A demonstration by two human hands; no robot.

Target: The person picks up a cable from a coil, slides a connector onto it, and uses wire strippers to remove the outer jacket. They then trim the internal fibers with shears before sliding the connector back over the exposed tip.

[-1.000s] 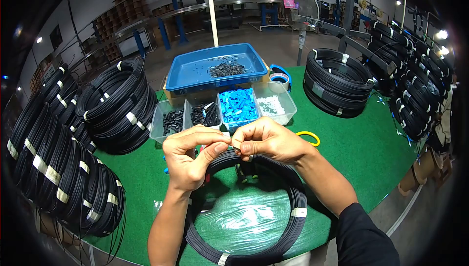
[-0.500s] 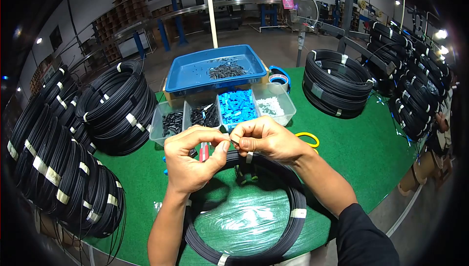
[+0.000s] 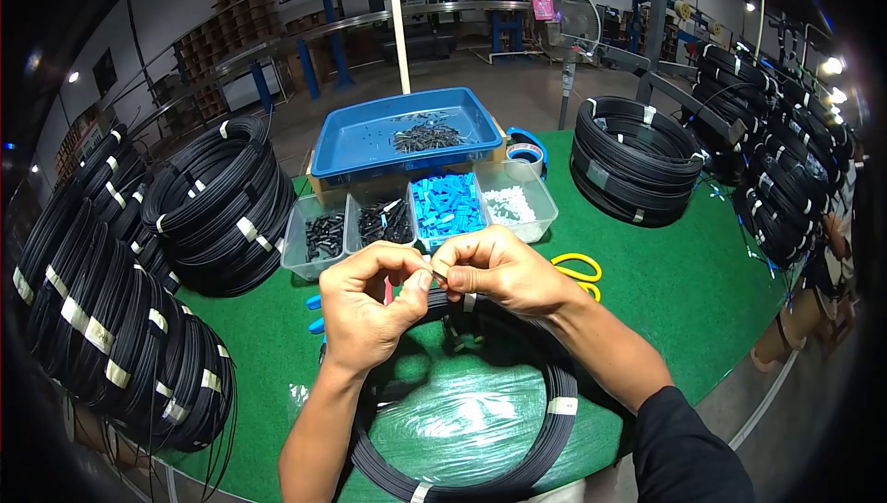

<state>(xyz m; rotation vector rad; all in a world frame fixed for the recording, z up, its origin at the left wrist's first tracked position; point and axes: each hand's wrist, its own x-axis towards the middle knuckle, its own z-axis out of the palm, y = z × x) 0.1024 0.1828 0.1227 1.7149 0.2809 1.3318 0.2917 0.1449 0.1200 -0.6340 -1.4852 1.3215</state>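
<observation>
- Left hand [image 3: 365, 304] and right hand [image 3: 499, 270] raised over cable coil [image 3: 554, 383], fingertips meeting.
- Fingers of both pinched shut on small dark cable end [image 3: 438, 276].

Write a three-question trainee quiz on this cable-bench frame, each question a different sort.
1. True or false: the blue tray holds a pile of small dark parts.
2. Which colour are the scissor handles beside the right hand? A red, B yellow, C white.
3. Fill in: both hands pinch a small piece above the ____ cable coil lying on the green mat.

Key: 1 true. 2 B. 3 black. The left hand meets the right at fingertips; what they pinch is too small to identify.
</observation>
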